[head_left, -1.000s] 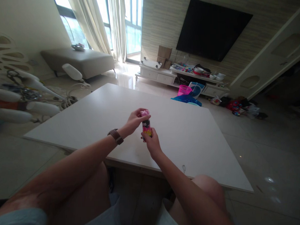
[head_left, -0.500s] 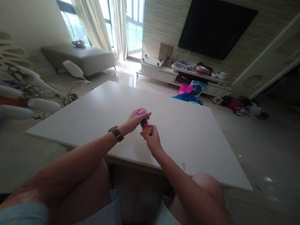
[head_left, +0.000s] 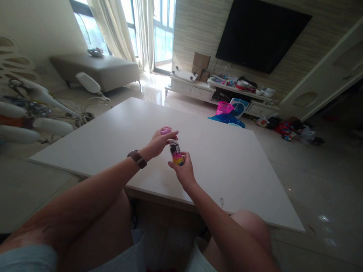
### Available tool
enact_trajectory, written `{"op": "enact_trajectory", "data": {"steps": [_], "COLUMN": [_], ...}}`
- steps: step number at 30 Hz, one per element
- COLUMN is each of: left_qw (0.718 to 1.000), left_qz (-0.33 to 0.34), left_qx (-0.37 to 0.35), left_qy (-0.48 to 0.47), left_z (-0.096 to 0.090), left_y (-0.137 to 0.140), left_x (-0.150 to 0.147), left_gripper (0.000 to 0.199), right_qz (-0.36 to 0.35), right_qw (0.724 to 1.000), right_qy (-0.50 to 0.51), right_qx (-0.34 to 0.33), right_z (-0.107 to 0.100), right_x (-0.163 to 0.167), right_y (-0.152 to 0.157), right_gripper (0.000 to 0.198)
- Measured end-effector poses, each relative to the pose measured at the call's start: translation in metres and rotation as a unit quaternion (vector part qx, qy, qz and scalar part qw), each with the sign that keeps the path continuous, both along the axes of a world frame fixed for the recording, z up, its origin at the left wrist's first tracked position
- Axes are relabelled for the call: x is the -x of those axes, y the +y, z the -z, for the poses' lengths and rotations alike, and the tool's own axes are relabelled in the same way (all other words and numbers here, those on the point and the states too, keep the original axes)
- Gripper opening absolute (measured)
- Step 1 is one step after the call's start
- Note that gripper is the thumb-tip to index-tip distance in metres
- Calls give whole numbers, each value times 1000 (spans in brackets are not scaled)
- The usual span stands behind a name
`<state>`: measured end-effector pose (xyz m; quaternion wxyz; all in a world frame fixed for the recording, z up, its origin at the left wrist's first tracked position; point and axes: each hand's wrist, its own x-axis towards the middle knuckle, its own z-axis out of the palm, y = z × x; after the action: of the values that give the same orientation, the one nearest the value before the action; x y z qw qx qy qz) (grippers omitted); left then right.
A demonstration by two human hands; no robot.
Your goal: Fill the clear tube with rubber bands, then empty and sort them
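Over the white table (head_left: 133,125), my left hand (head_left: 158,143), with a brown-strapped watch on its wrist, is closed around a rounded pink lid (head_left: 167,131). My right hand (head_left: 185,170) grips the lower part of a small clear bottle (head_left: 175,151) from the side. The bottle has a dark label, with pink, yellow and blue colours towards its base. Its top end sits just below my left fingers, a little apart from the lid. Fingers cover part of both things, and what fills the bottle is too small to make out.
A small clear object (head_left: 222,202) lies at the table's near edge. Beyond the far edge are a pink basket (head_left: 224,107) and a blue item (head_left: 227,118). White lamp shades (head_left: 53,126) stand at the left. My knees are under the near edge.
My left hand has moved slightly up and left with the pink lid, and the bottle's top now shows below it. My right hand keeps its hold on the bottle, nearly in place.
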<state>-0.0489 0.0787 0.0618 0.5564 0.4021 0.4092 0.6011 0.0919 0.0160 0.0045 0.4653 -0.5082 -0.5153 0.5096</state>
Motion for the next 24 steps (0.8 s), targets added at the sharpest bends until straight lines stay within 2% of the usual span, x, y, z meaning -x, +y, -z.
{"op": "enact_trajectory", "data": {"steps": [5, 12, 17, 21, 24], "left_qw": [999, 1000, 995, 978, 963], "left_qz": [-36, -12, 38, 95, 122], "left_qx": [-11, 1, 39, 99, 100], "left_qy": [17, 23, 83, 159, 217], "left_z": [1, 5, 16, 31, 46], "left_y": [0, 2, 9, 19, 25], "left_x": [4, 2, 7, 14, 17], "left_gripper": [47, 46, 46, 41, 32], "right_qz": [26, 44, 73, 80, 81], "right_qw": [999, 999, 997, 997, 996], "right_qy": [22, 32, 8, 14, 22], "right_qx": [3, 2, 4, 6, 0], "right_z": [2, 4, 3, 5, 5], "right_x": [0, 0, -1, -2, -3], "right_y": [3, 5, 5, 6, 7], "right_gripper": [46, 42, 43, 44, 44]}}
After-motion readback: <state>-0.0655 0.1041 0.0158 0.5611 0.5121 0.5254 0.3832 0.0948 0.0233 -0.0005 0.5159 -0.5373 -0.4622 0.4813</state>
